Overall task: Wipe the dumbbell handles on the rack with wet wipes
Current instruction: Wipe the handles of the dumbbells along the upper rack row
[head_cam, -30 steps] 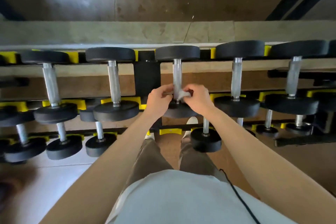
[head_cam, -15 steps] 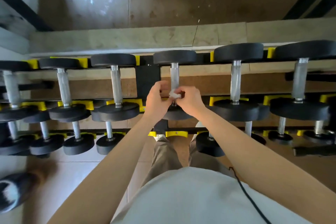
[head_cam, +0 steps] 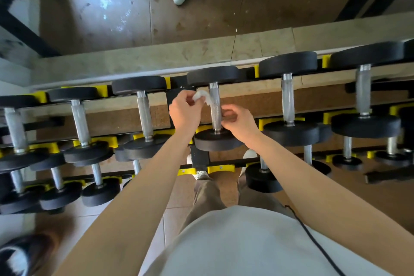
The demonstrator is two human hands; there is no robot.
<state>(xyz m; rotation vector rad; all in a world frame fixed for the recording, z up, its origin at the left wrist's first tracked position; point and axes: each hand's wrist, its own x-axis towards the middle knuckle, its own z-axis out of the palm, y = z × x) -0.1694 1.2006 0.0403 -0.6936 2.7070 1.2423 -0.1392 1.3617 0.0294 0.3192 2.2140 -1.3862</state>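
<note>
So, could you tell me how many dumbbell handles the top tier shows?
6, left to right: first handle, second handle, third handle, fourth handle between left hand and right hand, fifth handle, sixth handle. More may hide at right.

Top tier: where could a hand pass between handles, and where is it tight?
Free: the gap between the two knurled steel handles left of the left hand, and between the two at right. Crowded: the middle steel handle, left hand pinching a white wet wipe beside it, right hand opposite.
</note>
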